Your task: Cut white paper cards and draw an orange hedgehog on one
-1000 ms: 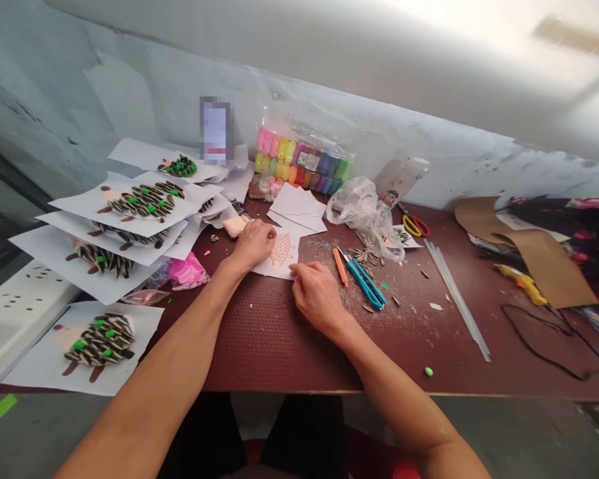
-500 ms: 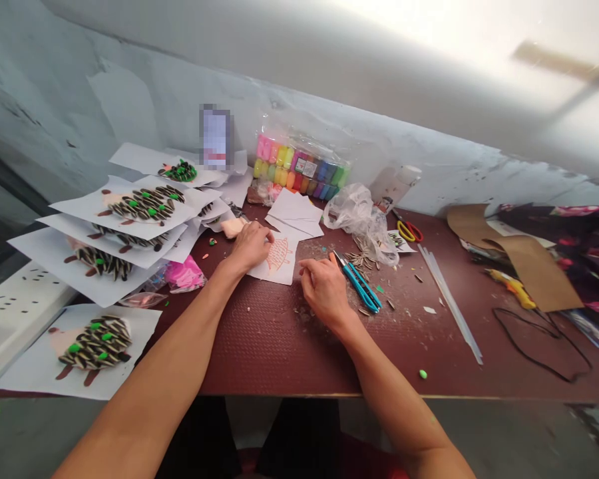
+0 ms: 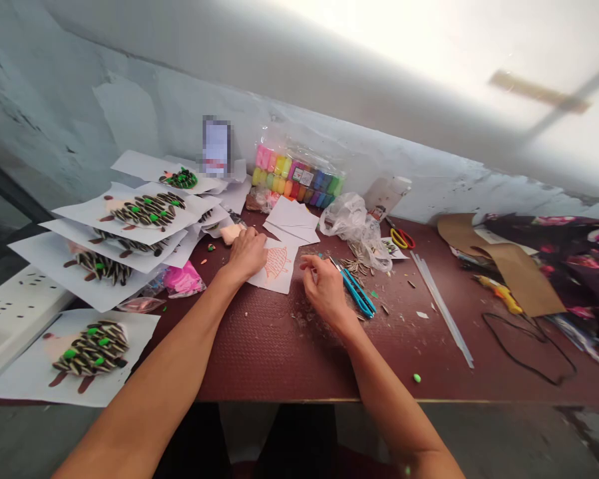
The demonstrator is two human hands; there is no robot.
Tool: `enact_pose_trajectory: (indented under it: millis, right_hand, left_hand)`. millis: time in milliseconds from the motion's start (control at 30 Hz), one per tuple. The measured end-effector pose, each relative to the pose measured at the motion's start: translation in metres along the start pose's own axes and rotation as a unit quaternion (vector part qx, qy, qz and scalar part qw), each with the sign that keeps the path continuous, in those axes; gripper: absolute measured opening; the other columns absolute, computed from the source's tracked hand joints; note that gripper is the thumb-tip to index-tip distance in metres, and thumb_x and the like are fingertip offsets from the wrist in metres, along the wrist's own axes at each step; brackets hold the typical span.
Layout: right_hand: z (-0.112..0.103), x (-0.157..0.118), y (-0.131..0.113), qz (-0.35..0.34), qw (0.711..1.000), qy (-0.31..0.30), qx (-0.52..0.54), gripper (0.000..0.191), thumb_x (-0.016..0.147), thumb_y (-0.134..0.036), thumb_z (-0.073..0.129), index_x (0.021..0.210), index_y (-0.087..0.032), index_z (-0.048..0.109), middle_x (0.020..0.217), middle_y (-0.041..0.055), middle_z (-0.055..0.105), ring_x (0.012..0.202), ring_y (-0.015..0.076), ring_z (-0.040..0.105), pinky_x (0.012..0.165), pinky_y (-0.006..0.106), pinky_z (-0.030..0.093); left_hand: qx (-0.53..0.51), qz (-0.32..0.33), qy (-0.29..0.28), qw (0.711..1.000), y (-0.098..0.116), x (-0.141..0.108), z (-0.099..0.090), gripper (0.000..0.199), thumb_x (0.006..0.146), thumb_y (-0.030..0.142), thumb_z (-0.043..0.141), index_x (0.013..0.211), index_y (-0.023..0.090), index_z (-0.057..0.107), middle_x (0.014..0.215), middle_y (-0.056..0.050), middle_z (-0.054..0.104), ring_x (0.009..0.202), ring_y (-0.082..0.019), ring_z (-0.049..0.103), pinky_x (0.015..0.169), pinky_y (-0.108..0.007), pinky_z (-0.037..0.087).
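My left hand (image 3: 248, 254) is over the left edge of a small white paper (image 3: 278, 286) with an orange-lined hedgehog drawing. Its fingers are bent down and drawn together, their tips mostly hidden, close against a lump of peach modelling clay (image 3: 231, 233). Whether they touch the clay, I cannot tell. My right hand (image 3: 324, 285) hovers or rests right of the paper, fingers loosely curled and apart, with nothing visible between them. Beside it lies a teal-handled tool (image 3: 359, 293), next to a scatter of striped sunflower seeds (image 3: 352, 267).
Hedgehog pictures covered in seeds (image 3: 144, 211) are stacked at left; another (image 3: 92, 349) lies in front. Behind are blank papers (image 3: 292, 219), a coloured clay pack (image 3: 299, 176) and a plastic bag (image 3: 349, 219). Scissors (image 3: 402, 239), clear glue sticks (image 3: 442, 313) and a yellow glue gun (image 3: 502, 293) lie right.
My left hand has drawn back slightly left over the drawing, toward the peach clay, showing more of the drawing. My right hand's fingers have spread slightly. The whole view has shifted a little.
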State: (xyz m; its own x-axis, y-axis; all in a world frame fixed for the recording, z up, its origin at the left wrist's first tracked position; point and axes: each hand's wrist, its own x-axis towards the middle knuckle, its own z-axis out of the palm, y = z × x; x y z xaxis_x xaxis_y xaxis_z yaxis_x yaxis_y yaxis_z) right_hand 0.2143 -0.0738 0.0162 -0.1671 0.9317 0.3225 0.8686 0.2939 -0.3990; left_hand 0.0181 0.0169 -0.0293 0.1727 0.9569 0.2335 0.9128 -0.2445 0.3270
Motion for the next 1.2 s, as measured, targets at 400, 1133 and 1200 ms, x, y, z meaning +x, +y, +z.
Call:
enact_pose_trajectory:
  millis: [400, 1133, 1200]
  right_hand:
    - [0.018, 0.08, -0.026, 0.023, 0.955, -0.184, -0.232, 0.036, 0.096, -0.013, 0.046, 0.127, -0.008, 0.061, 0.123, 0.0201, 0.068, 0.116, 0.0318, 0.061, 0.093, 0.039, 0.046]
    - [-0.031, 0.003, -0.031, 0.08, 0.947, -0.201, -0.237, 0.025, 0.099, -0.021, 0.046, 0.115, -0.015, 0.063, 0.103, 0.0144, 0.074, 0.095, 0.0252, 0.068, 0.089, 0.034, 0.043]
    - [-0.026, 0.003, -0.029, 0.023, 0.967, -0.173, -0.187, 0.024, 0.101, -0.023, 0.045, 0.109, -0.018, 0.067, 0.102, 0.0106, 0.072, 0.092, 0.0223, 0.065, 0.09, 0.034, 0.041]
  left_hand:
    - [-0.102, 0.055, -0.029, 0.993, -0.016, 0.007, -0.006, 0.026, 0.078, 0.016, 0.058, 0.096, 0.02, 0.076, 0.104, -0.01, 0.068, 0.104, -0.027, 0.064, 0.099, -0.043, 0.05]
    - [-0.214, 0.035, -0.19, 0.957, -0.014, 0.008, -0.028, 0.03, 0.066, 0.008, 0.057, 0.086, 0.014, 0.079, 0.085, -0.007, 0.077, 0.078, -0.02, 0.067, 0.069, -0.028, 0.047]
    - [-0.231, 0.034, -0.199, 0.952, -0.017, 0.009, -0.028, 0.03, 0.065, 0.008, 0.058, 0.086, 0.014, 0.079, 0.085, -0.006, 0.077, 0.078, -0.019, 0.066, 0.07, -0.028, 0.048]
